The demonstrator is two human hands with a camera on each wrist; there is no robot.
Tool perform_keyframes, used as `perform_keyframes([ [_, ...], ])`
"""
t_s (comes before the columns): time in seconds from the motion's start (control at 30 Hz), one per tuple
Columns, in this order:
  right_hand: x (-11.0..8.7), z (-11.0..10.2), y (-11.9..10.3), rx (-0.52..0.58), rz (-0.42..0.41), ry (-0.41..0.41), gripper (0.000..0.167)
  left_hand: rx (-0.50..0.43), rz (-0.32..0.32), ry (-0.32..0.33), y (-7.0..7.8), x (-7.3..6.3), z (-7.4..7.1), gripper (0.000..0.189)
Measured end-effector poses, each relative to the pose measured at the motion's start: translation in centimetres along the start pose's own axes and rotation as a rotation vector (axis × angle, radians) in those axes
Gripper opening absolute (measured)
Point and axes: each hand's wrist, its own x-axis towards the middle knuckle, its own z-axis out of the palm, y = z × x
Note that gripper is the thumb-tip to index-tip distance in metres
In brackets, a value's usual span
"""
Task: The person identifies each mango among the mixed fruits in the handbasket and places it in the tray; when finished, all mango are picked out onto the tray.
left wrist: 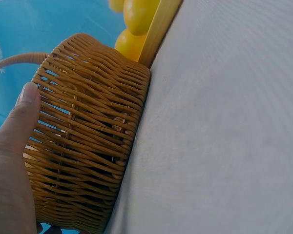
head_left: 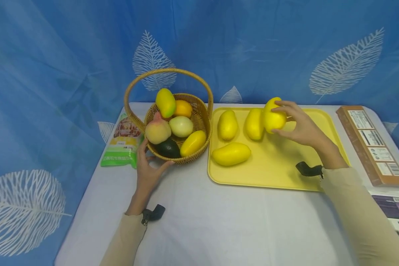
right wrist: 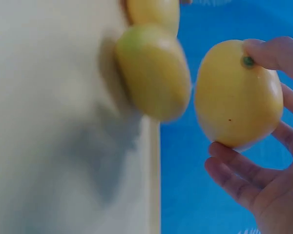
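Observation:
My right hand holds a yellow mango above the yellow tray, thumb at one end and fingers at the other. In the right wrist view the held mango shows a green stem spot by the thumb. Three more mangoes lie on the tray, one at its near left. My left hand grips the near left side of a wicker basket, its thumb at the rim. Inside the basket are a peach, a dark green avocado, an orange fruit and several others.
A green food packet lies left of the basket. Right of the tray are a long brown box and a purple-and-white package. The basket's tall handle arches over it. A blue curtain hangs behind the white-covered table.

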Motion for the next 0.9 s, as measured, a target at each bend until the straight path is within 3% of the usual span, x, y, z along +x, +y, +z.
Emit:
perform_keyframes([
  [0.2,-0.7,0.2,2.3,-0.004,0.071,-0.032,0.061,-0.001,0.032,-0.006,-0.3,0.0,0.0,0.109],
  [0.43,-1.2,0.9,4.0,0.073,0.196,-0.089,0.06,0.005,0.044,-0.006,-0.4,0.0,0.0,0.109],
  [0.73,-1.5,1.1,4.9,0.074,0.203,-0.089,0.065,-0.009,0.048,0.002,-0.4,0.1,0.1,0.112],
  [0.9,-1.7,1.0,4.8,0.09,0.196,-0.097,0.069,-0.004,0.05,-0.007,2.4,0.3,-0.3,0.104],
])
